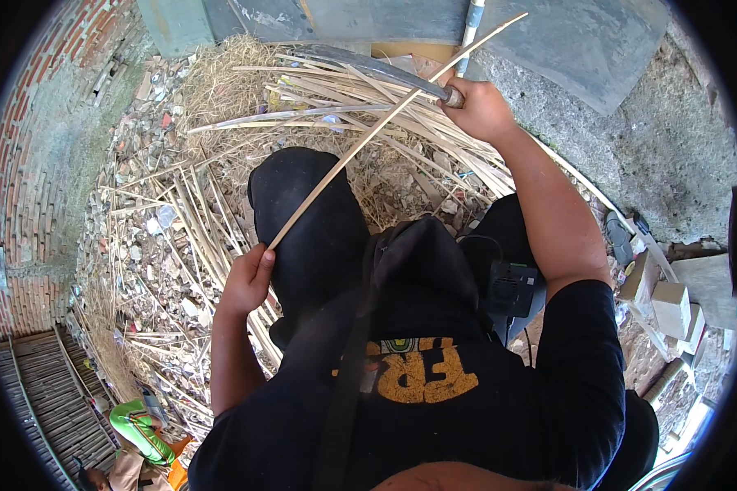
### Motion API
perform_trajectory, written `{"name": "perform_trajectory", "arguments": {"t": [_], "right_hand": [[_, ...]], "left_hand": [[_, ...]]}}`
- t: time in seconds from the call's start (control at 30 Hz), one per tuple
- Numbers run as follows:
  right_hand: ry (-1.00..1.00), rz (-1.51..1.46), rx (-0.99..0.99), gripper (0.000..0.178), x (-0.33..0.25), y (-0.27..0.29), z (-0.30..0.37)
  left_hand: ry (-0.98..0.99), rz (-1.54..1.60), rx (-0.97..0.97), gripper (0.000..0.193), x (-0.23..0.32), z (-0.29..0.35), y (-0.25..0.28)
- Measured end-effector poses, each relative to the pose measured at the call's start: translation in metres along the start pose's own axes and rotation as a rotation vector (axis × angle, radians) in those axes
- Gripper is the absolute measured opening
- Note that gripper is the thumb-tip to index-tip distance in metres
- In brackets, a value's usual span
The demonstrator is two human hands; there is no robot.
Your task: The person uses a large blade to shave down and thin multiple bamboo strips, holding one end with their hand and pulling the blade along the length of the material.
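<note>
A long, pale bamboo strip [341, 162] slants from lower left to upper right across my left knee. Its near end is pinched in my left hand [248, 279], between thumb and fingers. My right hand [483, 110] is wrapped round the handle of a machete [368, 65], whose long, dark, slightly curved blade points left. Blade and strip cross just left of my right fist, where a finger shows beside the strip; whether it presses on it I cannot tell.
Cut bamboo strips [319, 96] lie piled ahead of my knees, with more strips [201, 217] to the left over rubble. Dry shavings [225, 82] are heaped at the far left. A brick wall [37, 164] stands left; pale blocks [671, 309] lie at right. A person in green [139, 430] is at lower left.
</note>
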State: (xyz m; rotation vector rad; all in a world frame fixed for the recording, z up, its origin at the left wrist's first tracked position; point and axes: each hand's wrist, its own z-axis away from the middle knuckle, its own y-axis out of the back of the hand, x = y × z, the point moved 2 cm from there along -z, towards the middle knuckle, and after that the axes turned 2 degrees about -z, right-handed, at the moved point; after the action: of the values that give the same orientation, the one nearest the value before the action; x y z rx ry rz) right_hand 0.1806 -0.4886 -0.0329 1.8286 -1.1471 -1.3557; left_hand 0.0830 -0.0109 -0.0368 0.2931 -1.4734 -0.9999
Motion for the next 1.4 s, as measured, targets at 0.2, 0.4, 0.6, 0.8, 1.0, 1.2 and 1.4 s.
{"name": "perform_trajectory", "arguments": {"t": [0.2, 0.4, 0.6, 0.8, 1.0, 1.2, 1.4], "right_hand": [[-0.117, -0.010, -0.136, 0.039, -0.0077, 0.0071, -0.0016], [-0.120, -0.017, -0.153, 0.042, -0.0054, 0.0068, -0.0009], [-0.022, -0.006, -0.034, 0.033, -0.0006, 0.0014, 0.0004], [-0.037, -0.018, -0.055, 0.033, -0.0024, 0.0027, 0.0009], [-0.044, -0.018, -0.082, 0.030, -0.0055, 0.0050, 0.0000], [-0.028, -0.029, -0.077, 0.029, 0.0003, 0.0017, -0.0004], [-0.050, -0.020, -0.081, 0.031, -0.0017, 0.0008, -0.0008]], "left_hand": [[0.021, 0.015, -0.006, 0.048, 0.0026, 0.0002, 0.0000], [0.002, -0.010, -0.005, 0.048, 0.0004, 0.0000, 0.0001], [-0.005, -0.032, -0.008, 0.049, 0.0012, -0.0004, 0.0009], [-0.011, -0.021, 0.008, 0.049, 0.0009, 0.0004, -0.0003], [0.000, -0.036, 0.005, 0.049, -0.0021, 0.0006, -0.0003], [0.011, -0.022, -0.004, 0.048, 0.0030, 0.0000, -0.0005], [0.045, -0.017, -0.014, 0.049, -0.0002, 0.0011, 0.0003]]}}
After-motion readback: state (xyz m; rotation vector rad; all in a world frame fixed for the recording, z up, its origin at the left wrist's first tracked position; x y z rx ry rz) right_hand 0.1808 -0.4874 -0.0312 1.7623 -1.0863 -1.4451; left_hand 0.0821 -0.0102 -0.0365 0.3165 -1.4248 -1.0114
